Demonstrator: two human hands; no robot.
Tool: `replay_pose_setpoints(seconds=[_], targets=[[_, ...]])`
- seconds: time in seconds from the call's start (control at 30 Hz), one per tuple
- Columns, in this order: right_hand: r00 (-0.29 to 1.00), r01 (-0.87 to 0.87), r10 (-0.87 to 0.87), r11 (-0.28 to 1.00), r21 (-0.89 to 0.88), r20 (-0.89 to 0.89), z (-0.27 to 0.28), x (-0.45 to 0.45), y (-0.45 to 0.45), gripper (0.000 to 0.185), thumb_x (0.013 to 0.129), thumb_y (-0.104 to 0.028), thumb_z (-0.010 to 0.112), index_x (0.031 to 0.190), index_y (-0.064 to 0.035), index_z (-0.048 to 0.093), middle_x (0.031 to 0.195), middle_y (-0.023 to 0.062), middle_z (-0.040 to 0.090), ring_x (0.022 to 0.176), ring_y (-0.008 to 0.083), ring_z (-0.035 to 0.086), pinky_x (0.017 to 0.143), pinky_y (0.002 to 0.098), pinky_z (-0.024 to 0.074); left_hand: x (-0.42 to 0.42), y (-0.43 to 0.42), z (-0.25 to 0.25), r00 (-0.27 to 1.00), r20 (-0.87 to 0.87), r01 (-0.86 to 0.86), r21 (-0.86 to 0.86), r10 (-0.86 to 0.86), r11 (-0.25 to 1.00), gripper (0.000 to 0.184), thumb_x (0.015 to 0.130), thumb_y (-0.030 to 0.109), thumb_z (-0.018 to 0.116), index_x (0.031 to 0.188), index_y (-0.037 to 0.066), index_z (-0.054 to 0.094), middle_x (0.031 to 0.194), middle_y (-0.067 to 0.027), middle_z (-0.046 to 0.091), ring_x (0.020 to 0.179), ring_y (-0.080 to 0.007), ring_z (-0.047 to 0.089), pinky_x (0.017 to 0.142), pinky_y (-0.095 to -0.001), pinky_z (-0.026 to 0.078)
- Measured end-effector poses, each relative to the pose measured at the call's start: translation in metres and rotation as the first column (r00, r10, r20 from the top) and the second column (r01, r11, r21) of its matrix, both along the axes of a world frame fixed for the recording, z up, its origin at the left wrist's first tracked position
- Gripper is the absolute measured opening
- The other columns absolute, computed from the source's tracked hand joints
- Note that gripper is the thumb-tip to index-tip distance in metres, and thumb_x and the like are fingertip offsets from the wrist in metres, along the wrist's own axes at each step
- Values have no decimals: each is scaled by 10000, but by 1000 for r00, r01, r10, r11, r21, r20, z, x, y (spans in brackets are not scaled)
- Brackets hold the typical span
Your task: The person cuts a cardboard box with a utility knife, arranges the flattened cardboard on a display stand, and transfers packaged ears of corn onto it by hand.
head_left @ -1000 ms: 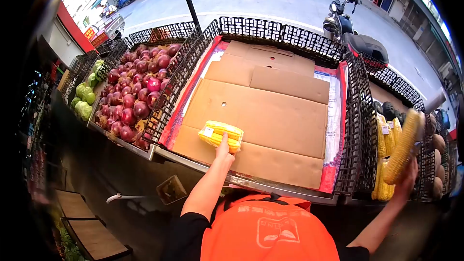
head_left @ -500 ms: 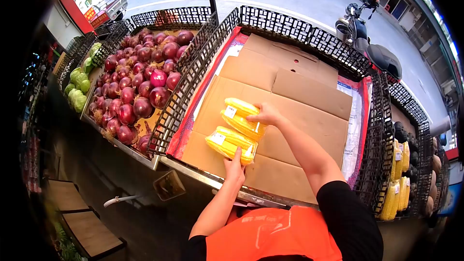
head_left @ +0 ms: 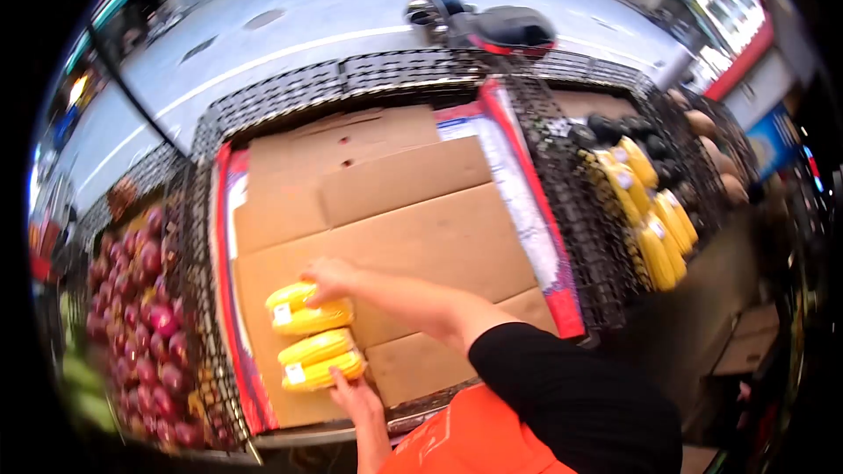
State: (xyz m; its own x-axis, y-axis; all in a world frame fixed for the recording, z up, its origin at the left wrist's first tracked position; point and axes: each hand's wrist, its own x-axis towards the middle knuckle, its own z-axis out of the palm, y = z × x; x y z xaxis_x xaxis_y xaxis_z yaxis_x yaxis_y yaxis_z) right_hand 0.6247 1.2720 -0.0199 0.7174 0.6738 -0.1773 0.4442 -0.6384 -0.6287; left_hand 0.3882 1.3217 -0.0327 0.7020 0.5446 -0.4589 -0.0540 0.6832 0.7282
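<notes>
Two wrapped packs of yellow corn cobs lie side by side on the brown cardboard (head_left: 413,228) lining a crate. My right hand (head_left: 330,281) is closed over the right end of the farther corn pack (head_left: 303,318), gripping it from above. At the near corn pack (head_left: 307,362), my left hand (head_left: 353,393) grips the right end, thumb on top; its other fingers are mostly hidden underneath. A small white label (head_left: 295,373) shows on the near pack. The picture is somewhat blurred.
Left of the crate is a bin of red onions (head_left: 145,333). On the right, more corn packs (head_left: 654,219) stand beside dark green squash-like vegetables (head_left: 628,130). A black lattice fence (head_left: 351,75) edges the crate, with a parked motorbike (head_left: 492,26) beyond.
My view has swung to the right, so the crate and both corn packs sit further left and lower. My hands stay on the same two packs.
</notes>
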Motion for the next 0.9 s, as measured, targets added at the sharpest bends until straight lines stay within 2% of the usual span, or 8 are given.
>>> replay_pose_setpoints(seconds=[0.23,0.4,0.47,0.5,0.57,0.63,0.7,0.9], targets=[[989,24,-20,999,-25,144,59,-25,-59,510,731,-363,690,1129,-64,577,1167,135,520,1125,297,467,963,423,387,5,22,-21,994,-6,108,93,-108,990,482,917,405,533,1176,-1,502,1090,-79,583,922,-180,573,779,-296,483],[938,69,-89,995,69,334,197,-86,-214,377,771,-313,656,1069,-88,604,1121,107,557,1081,284,494,915,395,429,-1,50,-17,803,-423,520,155,-420,840,566,842,599,524,994,54,547,749,-58,582,607,-128,541,577,-221,460],[826,230,-274,962,149,493,223,-105,-295,346,773,-312,653,1039,-95,617,1096,90,569,1052,284,515,898,388,441,-9,52,-10,721,-553,604,208,-417,769,530,839,599,528,915,76,557,645,-36,551,497,-109,500,478,-195,428],[752,379,-413,909,175,513,231,-112,-338,362,772,-311,649,1053,-86,612,1083,101,580,1051,283,528,907,380,437,-7,56,1,691,-523,594,18,-499,804,330,840,179,627,1142,68,554,1009,-114,605,925,-233,577,819,-342,458],[528,630,-623,743,226,577,231,-120,-428,390,771,-295,626,1086,-65,603,1119,135,585,1072,303,529,937,376,420,-6,58,-4,682,-568,627,131,-460,768,328,860,420,558,909,96,537,699,-36,529,573,-131,465,527,-230,382],[298,856,-750,484,181,591,202,-124,-515,595,702,-336,673,1196,-35,532,1212,161,525,1150,319,471,990,370,384,-10,50,-1,708,-546,644,238,-448,727,389,880,491,529,773,118,517,545,11,487,405,-74,408,385,-175,340],[337,941,-807,290,-172,484,184,-139,-557,976,613,-425,749,1404,-92,282,1366,187,350,1272,359,325,1044,422,321,-10,30,13,756,-450,638,343,-476,689,314,902,392,542,732,132,494,547,26,478,421,-60,406,393,-178,333],[342,940,-777,277,-201,529,118,-134,-590,1223,517,-462,821,1462,-225,82,1397,182,293,1283,391,298,1031,545,259,-7,-39,59,781,-289,624,386,-554,679,171,899,178,569,745,145,504,581,38,509,474,-46,456,447,-161,355]])
